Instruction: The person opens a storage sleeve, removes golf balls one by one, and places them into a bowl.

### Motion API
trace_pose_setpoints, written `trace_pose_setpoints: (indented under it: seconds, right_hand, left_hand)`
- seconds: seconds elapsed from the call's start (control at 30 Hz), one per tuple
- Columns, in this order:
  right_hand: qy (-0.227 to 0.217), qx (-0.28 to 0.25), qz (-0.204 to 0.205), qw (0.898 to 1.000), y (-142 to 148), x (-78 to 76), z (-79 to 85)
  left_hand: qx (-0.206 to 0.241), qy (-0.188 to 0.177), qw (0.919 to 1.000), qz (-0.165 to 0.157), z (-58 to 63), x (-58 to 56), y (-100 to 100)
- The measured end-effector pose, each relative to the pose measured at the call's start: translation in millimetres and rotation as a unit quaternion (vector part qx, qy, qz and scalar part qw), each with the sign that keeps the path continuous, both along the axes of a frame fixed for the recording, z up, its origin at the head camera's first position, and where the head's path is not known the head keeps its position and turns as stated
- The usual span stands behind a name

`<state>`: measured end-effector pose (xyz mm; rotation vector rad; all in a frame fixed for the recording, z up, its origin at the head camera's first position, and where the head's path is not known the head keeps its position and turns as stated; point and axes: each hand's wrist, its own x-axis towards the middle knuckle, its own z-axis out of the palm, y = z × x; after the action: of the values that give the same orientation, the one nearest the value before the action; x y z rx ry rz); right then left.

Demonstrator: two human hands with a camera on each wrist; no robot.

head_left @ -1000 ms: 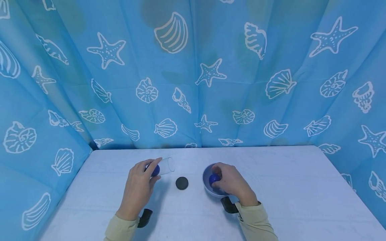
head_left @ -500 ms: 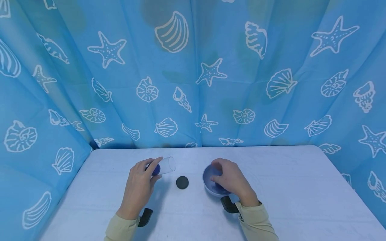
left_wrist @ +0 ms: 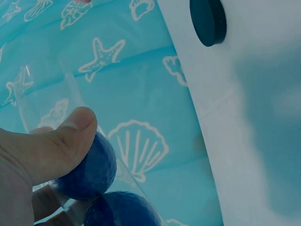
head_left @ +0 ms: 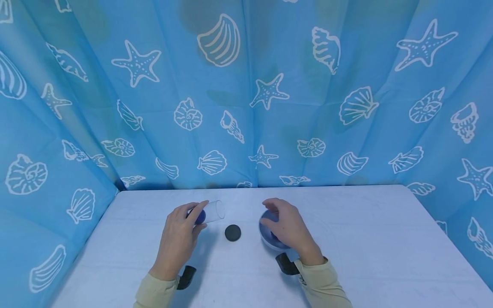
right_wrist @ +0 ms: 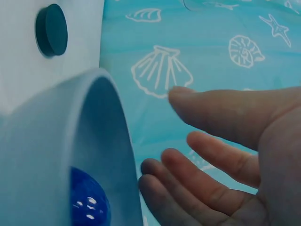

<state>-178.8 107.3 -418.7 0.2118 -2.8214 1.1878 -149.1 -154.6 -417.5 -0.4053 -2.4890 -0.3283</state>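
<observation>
My left hand (head_left: 175, 235) grips a clear, tube-like container (head_left: 214, 211) lying on its side above the table, its mouth pointing right. Inside it, the left wrist view shows a blue faceted ball (left_wrist: 101, 162) by the thumb and a second blue ball (left_wrist: 123, 212) behind that. Over the blue-grey bowl (head_left: 265, 235) hovers my right hand (head_left: 291, 226), its thumb and fingers apart and loosely bent, with nothing between them. A shiny blue ball (right_wrist: 89, 200) sits in the bowl, mostly hidden by that hand in the head view.
A round black disc (head_left: 233, 233), like a lid, lies flat on the white tabletop (head_left: 385, 239) between the hands. A blue curtain (head_left: 269, 128) with white shell and starfish prints stands behind the table and along its sides.
My right hand has let go of the blue ball in the bowl, then risen and shifted slightly left with its fingers spread wider. The left hand has barely moved with the container.
</observation>
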Motion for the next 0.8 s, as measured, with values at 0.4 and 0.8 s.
trace_pose_setpoints:
  seconds: [0.4, 0.8]
  right_hand:
    - [0.03, -0.059, -0.007, 0.998, -10.8, 1.2, -2.4]
    - [0.048, -0.129, -0.001, 0.99, -20.7, 5.7, -0.4]
  left_hand:
    - [-0.002, -0.007, 1.0, 0.004, 1.0, 1.1, 2.2]
    - [-0.003, -0.005, 1.0, -0.004, 1.3, 2.4, 6.2]
